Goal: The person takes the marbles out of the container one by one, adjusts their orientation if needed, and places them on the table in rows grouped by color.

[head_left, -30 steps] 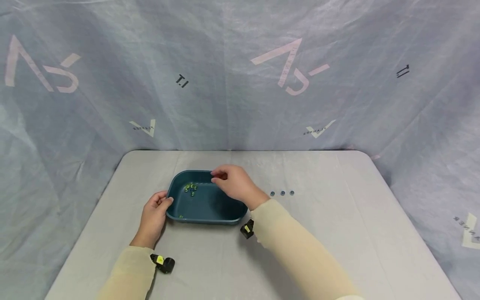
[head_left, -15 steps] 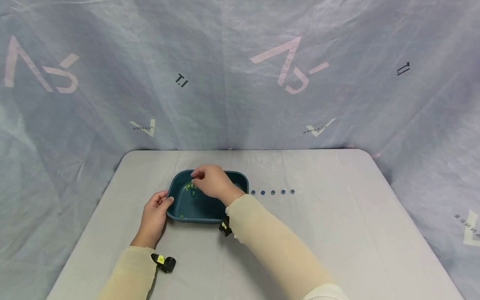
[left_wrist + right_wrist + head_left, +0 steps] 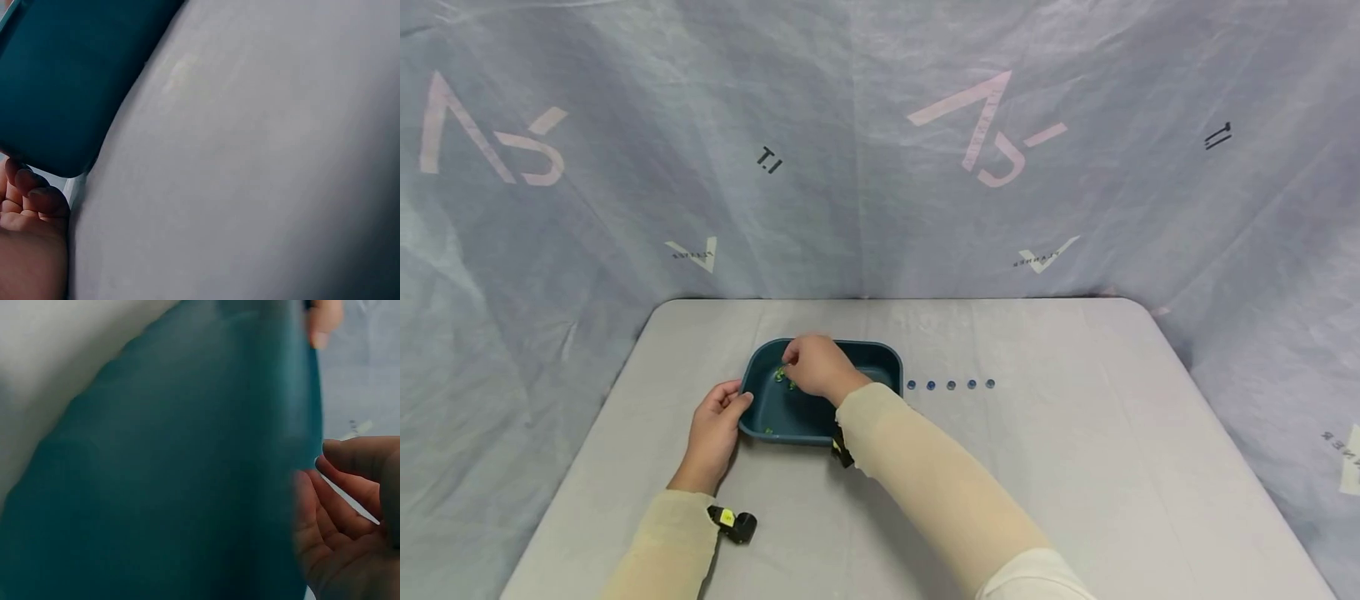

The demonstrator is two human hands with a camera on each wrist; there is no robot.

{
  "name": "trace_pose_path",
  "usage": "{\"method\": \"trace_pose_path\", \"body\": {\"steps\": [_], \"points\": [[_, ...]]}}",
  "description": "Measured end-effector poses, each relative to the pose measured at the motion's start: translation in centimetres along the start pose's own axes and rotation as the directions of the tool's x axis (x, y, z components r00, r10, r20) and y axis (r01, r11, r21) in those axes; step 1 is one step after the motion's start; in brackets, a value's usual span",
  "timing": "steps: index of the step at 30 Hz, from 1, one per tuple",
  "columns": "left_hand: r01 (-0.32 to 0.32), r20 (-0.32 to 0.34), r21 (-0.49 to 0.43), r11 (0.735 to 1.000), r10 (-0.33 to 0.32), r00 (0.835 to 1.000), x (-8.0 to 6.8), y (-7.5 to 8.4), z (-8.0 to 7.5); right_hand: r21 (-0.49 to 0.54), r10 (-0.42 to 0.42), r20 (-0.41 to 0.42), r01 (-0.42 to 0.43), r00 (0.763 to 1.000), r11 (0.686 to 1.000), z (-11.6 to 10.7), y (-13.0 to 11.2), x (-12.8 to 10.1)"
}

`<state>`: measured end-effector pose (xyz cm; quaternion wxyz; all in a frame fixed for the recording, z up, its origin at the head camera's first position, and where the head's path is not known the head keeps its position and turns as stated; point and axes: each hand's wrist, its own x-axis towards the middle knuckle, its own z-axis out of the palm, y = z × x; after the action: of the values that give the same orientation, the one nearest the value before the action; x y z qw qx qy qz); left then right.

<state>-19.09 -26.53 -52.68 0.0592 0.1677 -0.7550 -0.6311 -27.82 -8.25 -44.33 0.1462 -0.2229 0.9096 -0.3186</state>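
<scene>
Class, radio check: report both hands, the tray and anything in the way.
Left hand grips teal tray rim. Right hand inside tray, over green beads; grip unclear. Five blue beads rowed right, clear of tray.

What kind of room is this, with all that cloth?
Probably a recording booth, not a home: a pale printed sheet curtains off the grey table, which holds just a teal tray and a row of small blue beads.

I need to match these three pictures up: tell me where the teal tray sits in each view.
Head: teal tray at table centre, between both hands.
Left wrist: upper left corner, above the left hand.
Right wrist: fills most of the frame, beside the right hand.
Shared landmark: the grey table.
</scene>
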Motion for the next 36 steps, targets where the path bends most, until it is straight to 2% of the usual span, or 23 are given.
{"method": "trace_pose_path", "body": {"steps": [3,10,23,30,36], "points": [[-0.007,-0.002,-0.005,1.000,0.007,1.000,0.1,-0.1,0.0,-0.025,-0.006,0.003,0.006,1.000,1.000,0.5,0.4,0.3],[0.000,-0.005,0.008,1.000,0.000,1.000,0.1,-0.1,0.0,-0.013,-0.007,0.001,0.007,1.000,1.000,1.8,1.1,0.8],[0.009,0.005,0.000,1.000,-0.009,1.000,0.1,0.0,0.0,-0.007,0.014,-0.095,-0.015,0.995,1.000,3.0,1.7,1.3],[-0.003,0.004,0.000,1.000,0.003,1.000,0.2,-0.3,-0.2,0.063,0.007,-0.072,-0.003,0.997,0.998,3.3,2.0,1.4],[-0.006,0.009,0.001,1.000,0.006,1.000,0.2,-0.3,-0.2,0.082,0.025,-0.055,-0.020,0.998,0.996,3.3,2.2,1.4]]}}
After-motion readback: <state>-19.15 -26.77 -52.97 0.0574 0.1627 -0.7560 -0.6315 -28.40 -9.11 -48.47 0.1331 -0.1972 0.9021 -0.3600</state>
